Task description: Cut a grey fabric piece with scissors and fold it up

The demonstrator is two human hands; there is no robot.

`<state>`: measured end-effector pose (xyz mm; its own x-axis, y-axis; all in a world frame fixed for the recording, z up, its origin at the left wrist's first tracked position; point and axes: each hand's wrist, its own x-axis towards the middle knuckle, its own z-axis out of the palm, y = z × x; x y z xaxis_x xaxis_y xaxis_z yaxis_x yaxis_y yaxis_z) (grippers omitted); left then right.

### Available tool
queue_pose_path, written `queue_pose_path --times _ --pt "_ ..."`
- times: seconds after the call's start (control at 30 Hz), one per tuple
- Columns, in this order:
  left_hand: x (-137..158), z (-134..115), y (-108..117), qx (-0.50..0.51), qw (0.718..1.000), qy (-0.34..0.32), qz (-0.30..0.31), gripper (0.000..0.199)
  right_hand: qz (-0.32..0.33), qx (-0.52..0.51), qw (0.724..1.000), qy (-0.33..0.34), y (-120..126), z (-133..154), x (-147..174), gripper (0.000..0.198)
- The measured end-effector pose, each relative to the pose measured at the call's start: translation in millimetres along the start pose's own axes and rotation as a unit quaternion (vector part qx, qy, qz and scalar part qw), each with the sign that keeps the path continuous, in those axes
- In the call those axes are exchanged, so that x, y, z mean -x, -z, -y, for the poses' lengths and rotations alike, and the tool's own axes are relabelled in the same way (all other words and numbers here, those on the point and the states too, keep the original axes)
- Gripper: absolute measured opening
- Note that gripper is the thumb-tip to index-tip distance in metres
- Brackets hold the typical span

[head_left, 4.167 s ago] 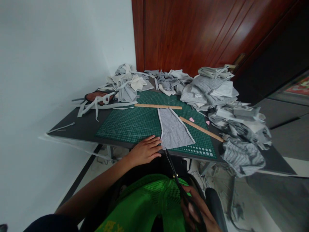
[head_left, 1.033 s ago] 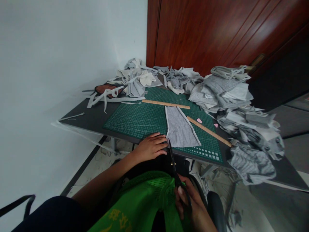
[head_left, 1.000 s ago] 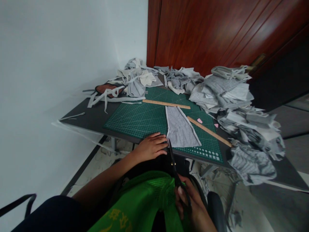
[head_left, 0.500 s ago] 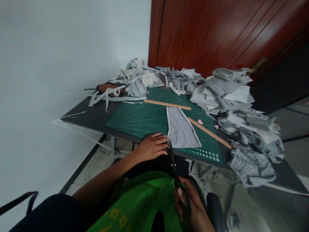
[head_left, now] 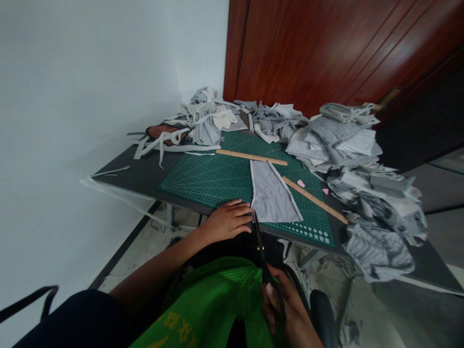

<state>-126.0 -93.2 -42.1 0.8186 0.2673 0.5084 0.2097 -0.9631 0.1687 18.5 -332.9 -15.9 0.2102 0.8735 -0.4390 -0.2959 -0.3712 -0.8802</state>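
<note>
A grey fabric piece [head_left: 272, 193] with pale edges lies flat on the green cutting mat [head_left: 210, 181], its wide end at the table's near edge. My left hand [head_left: 229, 221] rests palm down at the near edge, fingers stretched out, fingertips beside the fabric's lower left corner. Black scissors [head_left: 259, 241] are in my right hand [head_left: 284, 304], whose fingers are wrapped round the handles below the table edge. The blades point away from me, and their tips are at that same corner of the fabric. Whether the blades touch the cloth I cannot tell.
Two wooden rulers [head_left: 252, 157] [head_left: 315, 199] lie on the mat. Small pink pieces [head_left: 301, 183] sit near the right one. Heaps of grey and white fabric [head_left: 333, 135] line the back and right of the dark table [head_left: 123, 169]. Cloth strips [head_left: 163, 142] lie at the left.
</note>
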Motion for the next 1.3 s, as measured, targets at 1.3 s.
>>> queue_pose_path --times 1.3 --pt "2 1 -2 0.01 1.0 0.012 0.002 0.031 0.035 -0.075 0.996 -0.027 3 6 -16 0.051"
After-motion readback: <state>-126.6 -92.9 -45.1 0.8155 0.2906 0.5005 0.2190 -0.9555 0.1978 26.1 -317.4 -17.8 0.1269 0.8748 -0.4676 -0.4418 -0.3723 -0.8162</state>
